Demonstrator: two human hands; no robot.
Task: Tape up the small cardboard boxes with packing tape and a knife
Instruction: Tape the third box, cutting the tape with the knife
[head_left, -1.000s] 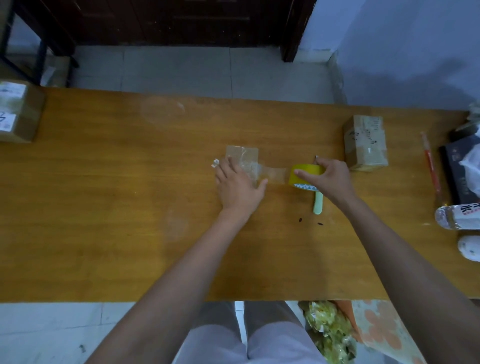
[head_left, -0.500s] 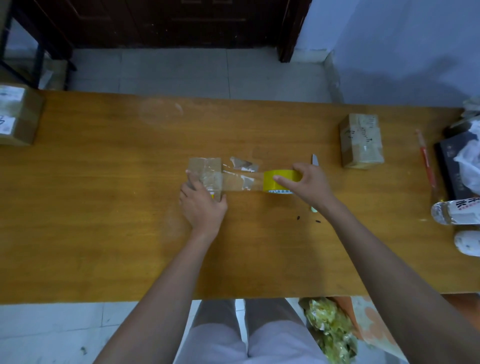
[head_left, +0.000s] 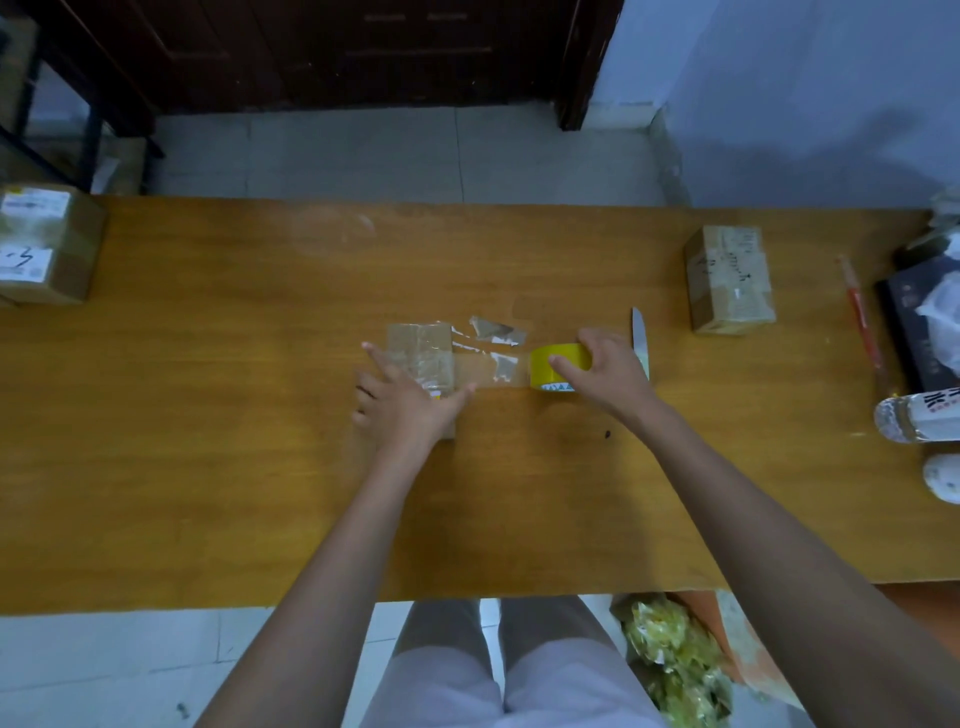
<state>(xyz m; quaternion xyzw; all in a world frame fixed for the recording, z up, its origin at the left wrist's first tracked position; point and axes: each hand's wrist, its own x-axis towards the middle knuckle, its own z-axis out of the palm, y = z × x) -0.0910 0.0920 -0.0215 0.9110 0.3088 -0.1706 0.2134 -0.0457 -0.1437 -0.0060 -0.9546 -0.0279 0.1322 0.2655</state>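
Observation:
A small cardboard box (head_left: 418, 349) lies at the middle of the wooden table (head_left: 208, 467). My left hand (head_left: 402, 400) presses flat on its near part, fingers spread. A strip of clear tape (head_left: 491, 370) runs from the box to a yellow tape roll (head_left: 557, 358). My right hand (head_left: 608, 371) grips that roll, thumb and fingers curled round it. A knife (head_left: 639, 332) lies on the table just behind my right hand, blade pointing away from me, its handle partly hidden by the hand.
A taped cardboard box (head_left: 730, 278) stands at the back right, a larger labelled box (head_left: 44, 241) at the far left edge. A red pen (head_left: 860, 314), a dark box (head_left: 919, 322) and a water bottle (head_left: 917, 415) lie at the right end. Torn tape scraps (head_left: 493, 330) lie behind the strip.
The box and my left hand slid left, away from the roll, and the tape strip between them grew longer. The knife's blade came into view behind my right hand.

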